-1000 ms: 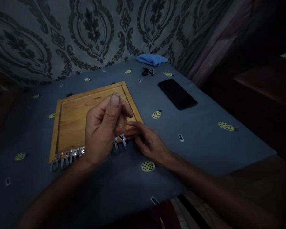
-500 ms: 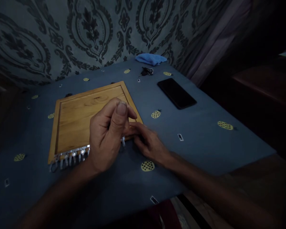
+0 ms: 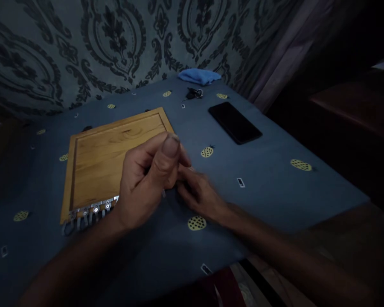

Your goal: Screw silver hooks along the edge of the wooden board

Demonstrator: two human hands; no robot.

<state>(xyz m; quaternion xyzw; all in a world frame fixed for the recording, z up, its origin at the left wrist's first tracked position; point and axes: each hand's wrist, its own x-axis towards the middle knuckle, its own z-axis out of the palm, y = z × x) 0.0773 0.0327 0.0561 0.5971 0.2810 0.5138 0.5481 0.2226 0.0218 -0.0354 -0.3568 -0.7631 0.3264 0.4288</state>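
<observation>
A wooden board [image 3: 109, 157] with a raised rim lies on a blue cloth-covered table [image 3: 275, 187]. A row of small metal hooks [image 3: 89, 211] runs along its near edge. My left hand [image 3: 147, 183] hovers over the board's near right corner, fingers curled and thumb pressed to the fingertips in a pinch; what it holds, if anything, is hidden. My right hand [image 3: 201, 194] rests on the cloth just right of that corner, fingers reaching toward the board's edge. It is blurred, and its fingertips are hidden behind my left hand.
A black phone [image 3: 235, 123] lies face up to the right of the board. A bunch of keys [image 3: 192, 94] and a folded blue cloth [image 3: 198, 76] sit at the far edge by the patterned wall. The table's near edge drops off at bottom right.
My left hand has drifted right and slightly down, covering more of the hooks at the board's right corner. My right hand shifted a little and is now blurred.
</observation>
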